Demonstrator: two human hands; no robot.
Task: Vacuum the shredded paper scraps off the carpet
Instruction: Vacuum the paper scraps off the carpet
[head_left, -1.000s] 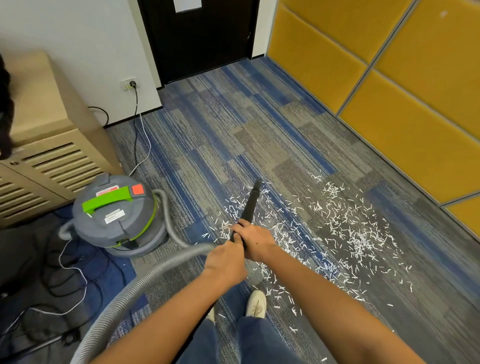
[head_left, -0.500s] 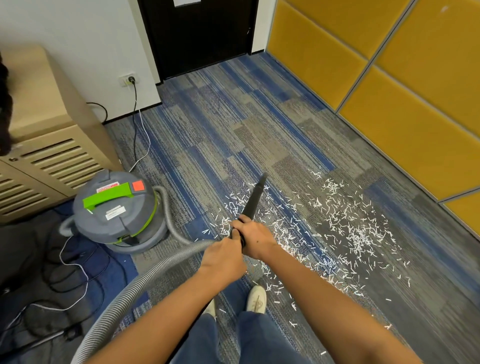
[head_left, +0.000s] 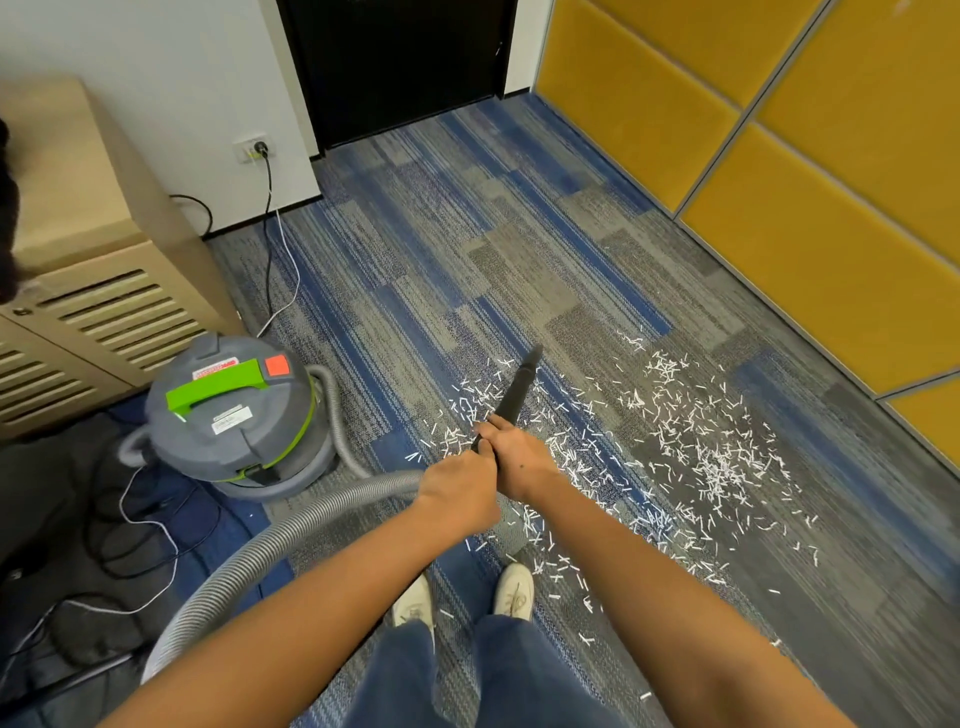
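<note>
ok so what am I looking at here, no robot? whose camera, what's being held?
No robot: a person works with bare hands. The camera is worn on the head and looks down, so you see both forearms, jeans and white shoes. The right hand grips the black nozzle. The left hand holds the end of the grey hose just behind it. The hose runs to the grey-and-green vacuum canister on the left. White paper scraps lie scattered on the striped carpet, mostly to the right of the nozzle.
</note>
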